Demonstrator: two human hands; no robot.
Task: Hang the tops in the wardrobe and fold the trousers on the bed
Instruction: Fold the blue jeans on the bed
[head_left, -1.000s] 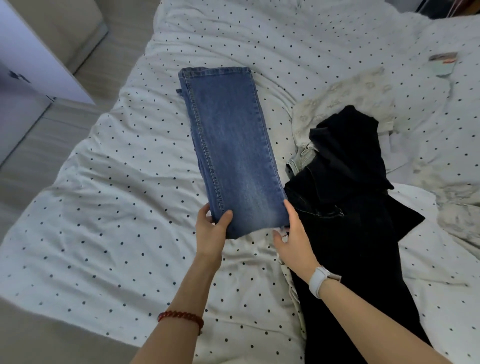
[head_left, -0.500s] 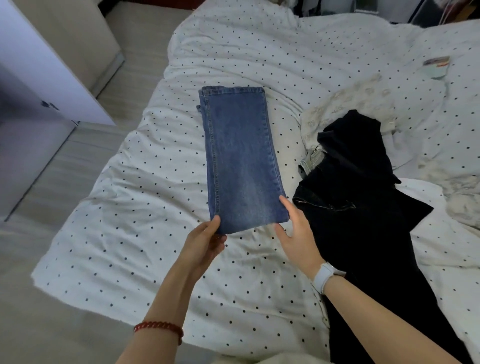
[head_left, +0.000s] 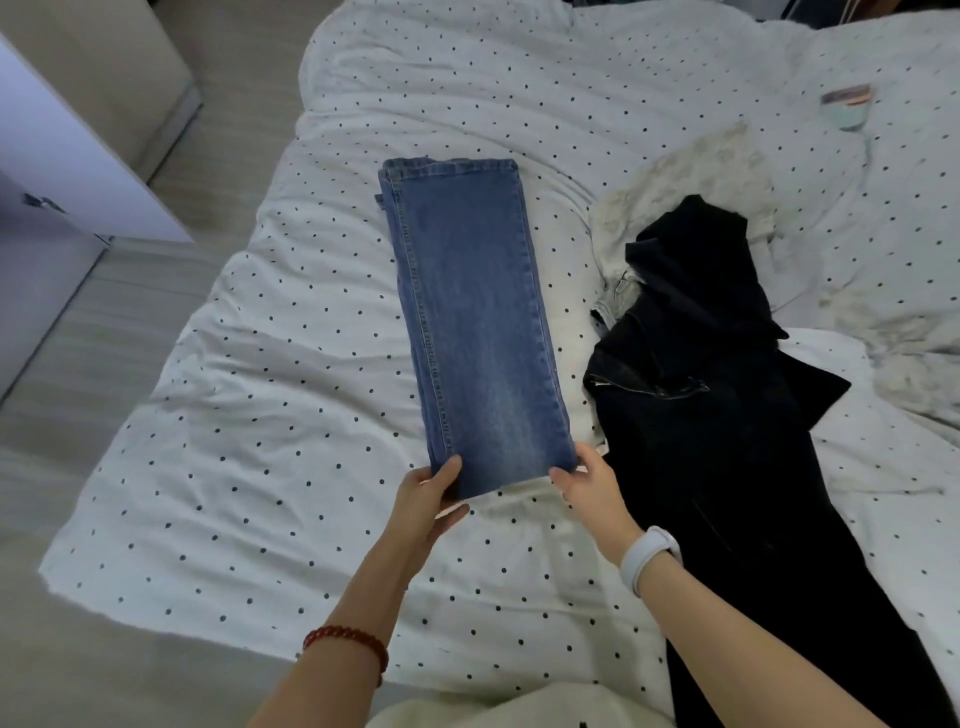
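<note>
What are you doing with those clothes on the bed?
A person is folding trousers on the white polka-dot bed cover. Both hands hold the near end of the blue denim jeans, which lie folded into a long strip: the left hand pinches one corner, the right hand the other. Beside them, dark navy trousers lie crumpled, not yet folded.

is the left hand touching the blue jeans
Touching. The head view shows the left hand gripping the near corner of the blue jeans, thumb on top of the denim.

Blue jeans (head_left: 480, 332) folded long, flat on bed (head_left: 260, 415); black trousers (head_left: 727, 441) crumpled beside.
</note>
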